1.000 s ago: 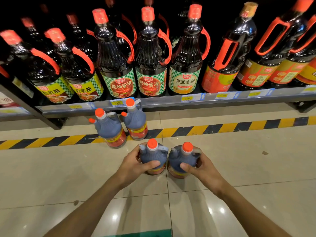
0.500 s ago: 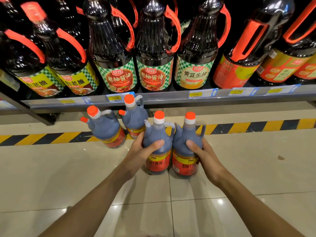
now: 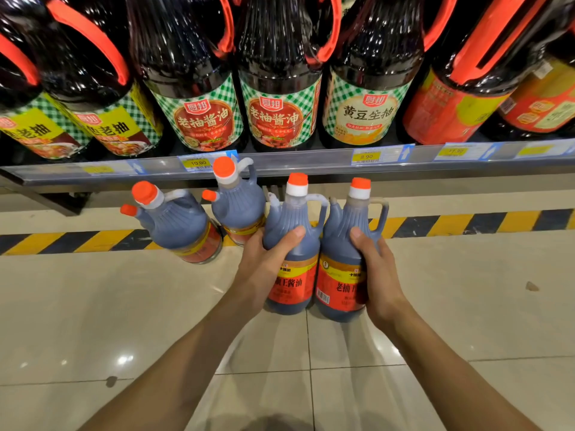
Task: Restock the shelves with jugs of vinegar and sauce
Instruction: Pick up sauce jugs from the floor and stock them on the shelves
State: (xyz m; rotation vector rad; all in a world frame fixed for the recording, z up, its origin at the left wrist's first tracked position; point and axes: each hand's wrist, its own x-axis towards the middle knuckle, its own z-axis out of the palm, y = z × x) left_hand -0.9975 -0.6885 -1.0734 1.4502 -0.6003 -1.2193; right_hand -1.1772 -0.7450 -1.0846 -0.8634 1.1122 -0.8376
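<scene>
Between both hands (image 3: pixel 264 269) (image 3: pixel 378 275) (thumbs frontward): two jugs (image 3: pixel 292 244) (image 3: pixel 345 259)

Both held jugs are up off the floor tiles (image 3: pixel 93 306) now; a second ago they stood on them. Left hand (image 3: pixel 264 262) has its jug (image 3: pixel 292 244) raised toward the shelf's front edge (image 3: pixel 311 161), right hand (image 3: pixel 378 275) likewise with its jug (image 3: pixel 345 262). Jugs now upright, side by side, labels showing. Shelf bottles fill more of the view: the person has closed in.
</scene>
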